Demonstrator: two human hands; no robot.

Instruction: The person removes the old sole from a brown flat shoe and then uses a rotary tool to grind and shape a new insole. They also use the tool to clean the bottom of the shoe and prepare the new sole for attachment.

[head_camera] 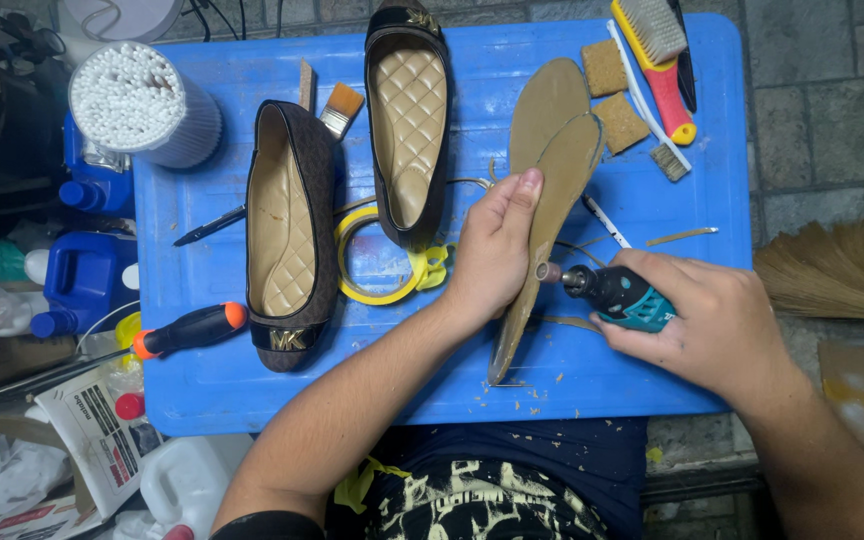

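I was grinding the edge of a tan sole [542,240], judging by the bit against it. My left hand [492,250] gripped that sole on edge; my right hand [712,320] was closed around the teal rotary tool [612,293]. Next called for steady pressure along the rim. Left of the sole on the blue bench [552,390]: two brown flats [292,240] [410,120]; beyond it, a second sole [542,100], making two.

Tan sole [548,215] tilted on edge over blue surface [572,380]; teal-black rotary tool [612,293], tip touching sole's right edge at mid-length.
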